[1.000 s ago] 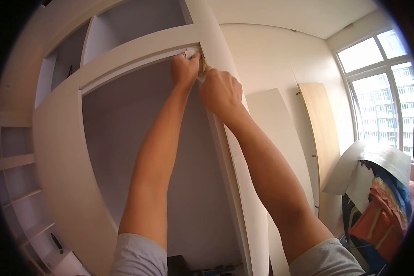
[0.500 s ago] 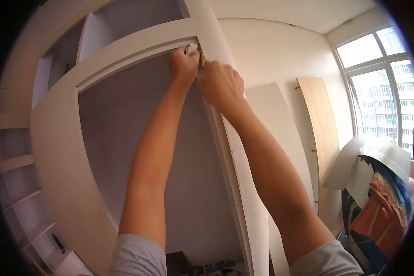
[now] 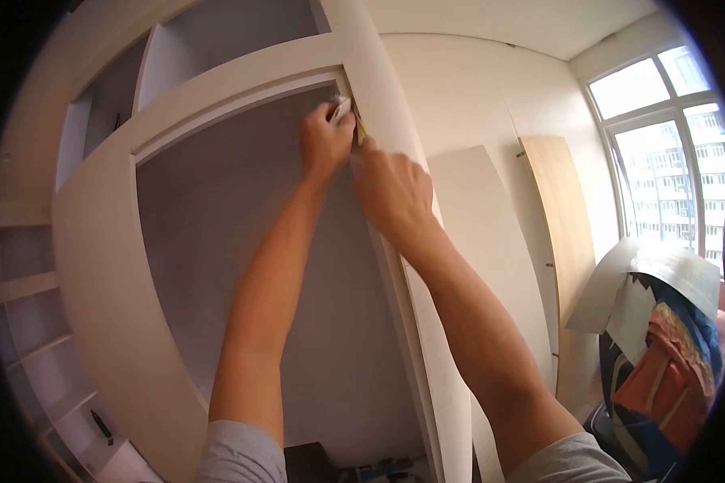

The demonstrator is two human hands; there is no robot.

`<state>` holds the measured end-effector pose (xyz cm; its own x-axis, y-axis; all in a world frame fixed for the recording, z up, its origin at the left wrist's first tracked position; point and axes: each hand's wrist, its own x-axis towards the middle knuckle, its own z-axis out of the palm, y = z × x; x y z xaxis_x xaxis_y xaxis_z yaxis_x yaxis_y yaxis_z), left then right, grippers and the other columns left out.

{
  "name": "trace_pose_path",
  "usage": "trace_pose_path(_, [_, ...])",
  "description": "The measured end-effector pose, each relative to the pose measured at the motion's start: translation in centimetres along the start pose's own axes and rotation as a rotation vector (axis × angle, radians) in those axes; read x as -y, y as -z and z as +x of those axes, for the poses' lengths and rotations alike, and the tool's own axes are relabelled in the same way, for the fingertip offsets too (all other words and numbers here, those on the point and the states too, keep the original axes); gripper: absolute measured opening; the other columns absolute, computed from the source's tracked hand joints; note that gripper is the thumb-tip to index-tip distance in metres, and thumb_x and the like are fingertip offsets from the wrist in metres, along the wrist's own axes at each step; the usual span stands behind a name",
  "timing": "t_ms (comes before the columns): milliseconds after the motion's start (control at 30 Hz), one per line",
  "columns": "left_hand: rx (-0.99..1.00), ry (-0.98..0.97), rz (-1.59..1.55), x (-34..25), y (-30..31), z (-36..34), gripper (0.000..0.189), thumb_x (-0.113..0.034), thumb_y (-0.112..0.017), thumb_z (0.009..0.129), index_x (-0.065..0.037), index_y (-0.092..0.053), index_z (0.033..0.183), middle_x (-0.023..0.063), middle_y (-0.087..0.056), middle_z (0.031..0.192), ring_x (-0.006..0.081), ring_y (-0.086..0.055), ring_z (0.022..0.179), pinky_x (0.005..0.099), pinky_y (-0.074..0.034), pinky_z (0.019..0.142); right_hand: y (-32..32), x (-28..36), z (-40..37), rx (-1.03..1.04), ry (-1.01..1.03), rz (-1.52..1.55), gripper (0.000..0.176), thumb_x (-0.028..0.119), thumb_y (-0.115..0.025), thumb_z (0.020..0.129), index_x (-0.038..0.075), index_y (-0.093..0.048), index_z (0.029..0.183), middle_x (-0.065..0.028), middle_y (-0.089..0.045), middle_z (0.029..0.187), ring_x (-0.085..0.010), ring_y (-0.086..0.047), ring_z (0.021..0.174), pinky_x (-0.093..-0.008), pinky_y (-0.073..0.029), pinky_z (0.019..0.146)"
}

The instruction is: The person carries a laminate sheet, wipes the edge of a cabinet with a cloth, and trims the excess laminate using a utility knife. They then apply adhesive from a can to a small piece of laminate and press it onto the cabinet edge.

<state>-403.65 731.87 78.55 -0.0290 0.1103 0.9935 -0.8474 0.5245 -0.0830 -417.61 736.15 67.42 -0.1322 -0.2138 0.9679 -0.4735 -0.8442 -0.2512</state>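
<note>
Near the top right corner of a white cabinet frame [image 3: 242, 87], my left hand [image 3: 327, 141] is closed on a small white piece [image 3: 343, 109]. Just right of it and slightly lower, my right hand [image 3: 393, 189] has its fingers wrapped round a thin yellow tool [image 3: 362, 127], whose tip points up at the inner edge of the frame. Most of the tool is hidden by the fingers, so its kind cannot be made out.
Shelves [image 3: 40, 346] line the left side, with a black object [image 3: 101, 424] low down. A wooden panel [image 3: 557, 241] leans on the right wall beside a window [image 3: 660, 161]. Covered bags [image 3: 660, 362] are piled at the lower right.
Both hands have moved a little down along the frame's right inner edge, with the white piece and the yellow tool. The frame's top corner shows more.
</note>
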Motion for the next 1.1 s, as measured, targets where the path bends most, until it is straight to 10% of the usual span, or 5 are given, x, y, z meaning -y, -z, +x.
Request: trace_pose_path(1100, [0.122, -0.418, 0.221, 0.8, 2.5, -0.9, 0.043, -0.005, -0.071, 0.087, -0.017, -0.081, 0.127, 0.0093, -0.074, 0.096, 0.0335, -0.072, 0.086, 0.0429, -0.06, 0.08, 3.0, -1.3, -4.3, 0.033, 0.016, -0.06, 0.056, 0.008, -0.058, 0.091, 0.009, -0.066, 0.146, -0.0165, -0.073, 0.077, -0.038, -0.073, 0.067, -0.0513, -0.055, 0.062])
